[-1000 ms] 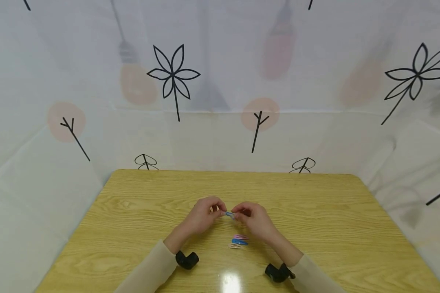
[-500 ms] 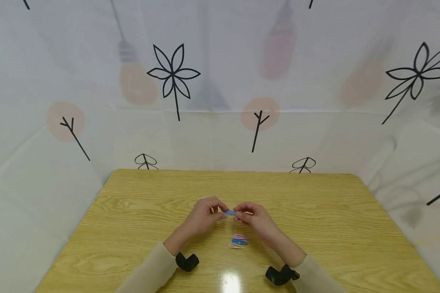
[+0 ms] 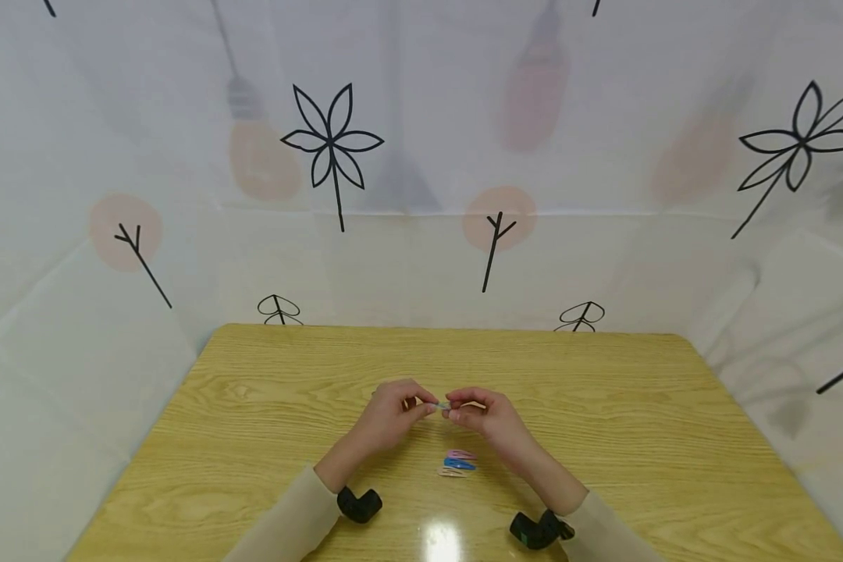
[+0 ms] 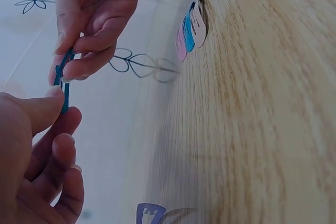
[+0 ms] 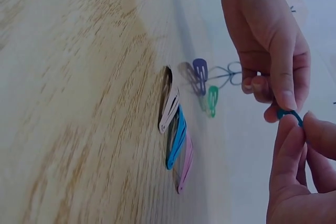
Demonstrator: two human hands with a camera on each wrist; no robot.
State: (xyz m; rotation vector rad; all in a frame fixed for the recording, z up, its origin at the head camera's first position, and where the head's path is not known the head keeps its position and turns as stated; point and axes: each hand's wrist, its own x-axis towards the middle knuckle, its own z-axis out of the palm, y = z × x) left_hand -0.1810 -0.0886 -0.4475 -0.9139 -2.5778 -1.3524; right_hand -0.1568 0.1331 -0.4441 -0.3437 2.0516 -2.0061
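Above the worktop [image 3: 253, 437], a blue hair clip [image 4: 66, 95] is clamped at both ends: in the head view, the fingers of the left hand [image 3: 391, 414] pinch it at nine o'clock, those of the right hand [image 3: 490, 421] at three. Towards six o'clock lie a pink clip [image 5: 187, 161], a second blue clip [image 5: 178, 137] and a beige clip [image 5: 170, 103], close together. The right-wrist view shows a purple clip [image 5: 199, 67] at eleven o'clock from a green clip [image 5: 212, 102].

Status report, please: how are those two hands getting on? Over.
Left hand and right hand pinching one blue hair clip. Pink clip, beige clip nearby on table. Nothing visibly in the way.
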